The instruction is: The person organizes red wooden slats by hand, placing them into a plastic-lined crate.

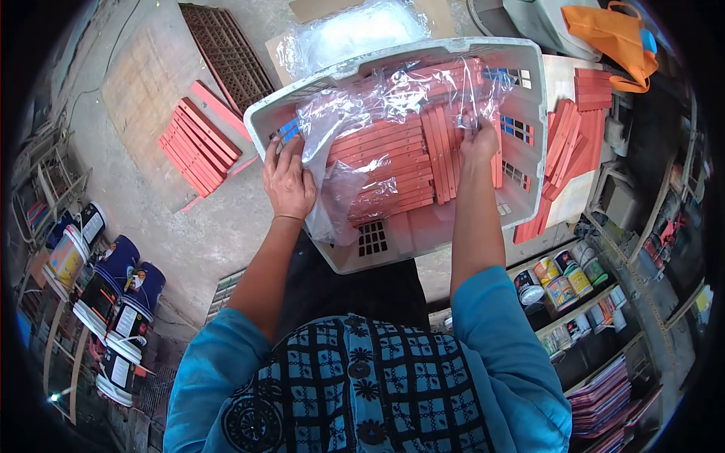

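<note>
While crinkled film (400,94) over slats (389,167) is pinched by the right hand (480,142), the crate rim (254,122) is met by the half-open left hand (290,181), grip unclear, beside centre-left floor (181,249).

One left hand (290,181) and one right hand (480,141), two in all; one white plastic crate (541,106) and one sheet of clear film (330,198). The red strips (393,170) in the crate run well past ten, glare and overlap keeping an exact figure from view. One pile of red slats (198,147) to the left shows at least five, with one loose slat (220,110) just beside it. One orange bag (604,34), one heap of clear plastic (355,38), one stack of brown lattice panels (225,49), its number too tight to tell. At least two dark blue buckets (118,258), and six or more cans (560,292) to the right
</note>
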Tool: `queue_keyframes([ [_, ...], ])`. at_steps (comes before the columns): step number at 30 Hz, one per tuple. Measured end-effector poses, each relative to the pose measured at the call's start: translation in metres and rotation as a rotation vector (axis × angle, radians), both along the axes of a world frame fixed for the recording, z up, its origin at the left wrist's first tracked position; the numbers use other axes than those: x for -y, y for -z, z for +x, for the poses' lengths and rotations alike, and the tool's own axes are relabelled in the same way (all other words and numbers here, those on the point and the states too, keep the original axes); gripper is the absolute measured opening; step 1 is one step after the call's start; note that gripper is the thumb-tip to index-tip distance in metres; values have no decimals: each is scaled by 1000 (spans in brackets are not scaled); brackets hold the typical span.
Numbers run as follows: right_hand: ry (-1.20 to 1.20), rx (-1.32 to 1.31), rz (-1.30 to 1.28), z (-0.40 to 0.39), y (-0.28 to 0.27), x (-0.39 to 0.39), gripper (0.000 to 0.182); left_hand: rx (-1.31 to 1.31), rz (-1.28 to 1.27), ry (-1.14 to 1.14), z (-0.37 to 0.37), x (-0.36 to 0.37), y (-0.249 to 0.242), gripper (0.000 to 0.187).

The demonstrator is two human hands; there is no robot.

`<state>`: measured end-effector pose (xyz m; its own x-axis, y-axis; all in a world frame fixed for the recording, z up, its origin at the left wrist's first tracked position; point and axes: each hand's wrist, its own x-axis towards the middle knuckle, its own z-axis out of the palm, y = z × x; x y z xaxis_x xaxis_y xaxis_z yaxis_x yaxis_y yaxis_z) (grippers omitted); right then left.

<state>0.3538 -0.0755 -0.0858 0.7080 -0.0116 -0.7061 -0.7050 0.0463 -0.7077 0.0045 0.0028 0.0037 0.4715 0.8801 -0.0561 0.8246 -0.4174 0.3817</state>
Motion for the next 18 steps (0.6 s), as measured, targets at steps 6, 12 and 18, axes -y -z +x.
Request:
queue_keyframes([
  [6,23,76,-121,-1,4,-16,20,-14,7,4,0,1,0,29],
  [12,-379,1208,-1045,-35,-35,-18,45,-6,14,4,1,0,1,29],
  [18,-879,1215,-619,-32,-39,-32,34,-23,10,13,-1,0,0,29],
])
